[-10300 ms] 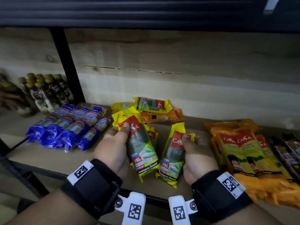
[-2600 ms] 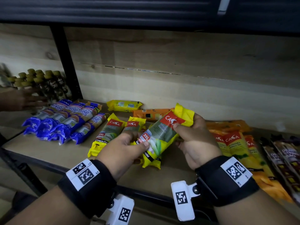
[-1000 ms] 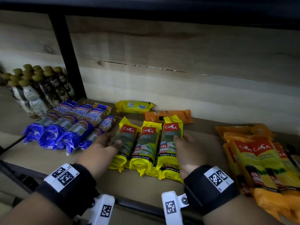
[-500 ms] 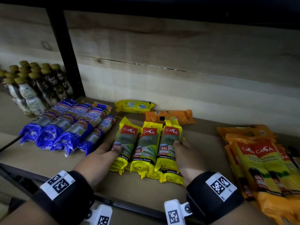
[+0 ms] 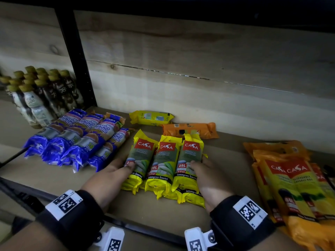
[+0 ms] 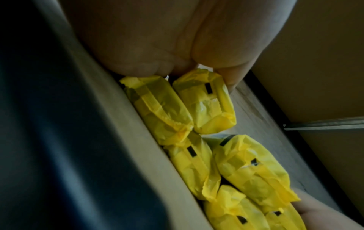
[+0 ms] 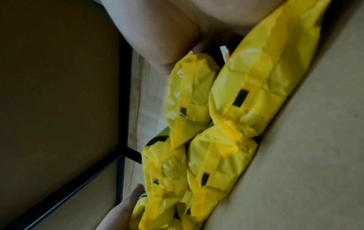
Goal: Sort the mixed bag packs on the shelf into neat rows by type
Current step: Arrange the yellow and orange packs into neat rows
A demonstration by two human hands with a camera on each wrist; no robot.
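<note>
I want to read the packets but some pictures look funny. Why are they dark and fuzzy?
Head view: sharp in the middle, so the yellow packs read clearly; the edges are dim and the orange packs smear. Left wrist view: dark, hand blurred close up. Right wrist view: soft, glare spots on the plastic.

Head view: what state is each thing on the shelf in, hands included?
Yellow packs: side by side, stacked two deep, face up.
Loose yellow pack: lying crosswise at the back.
Orange pack: lying crosswise behind the row.
Blue packs: in a slanted row.
Large orange packs: overlapping pile.
Left hand: touching the leftmost yellow pack.
Right hand: touching the rightmost.
</note>
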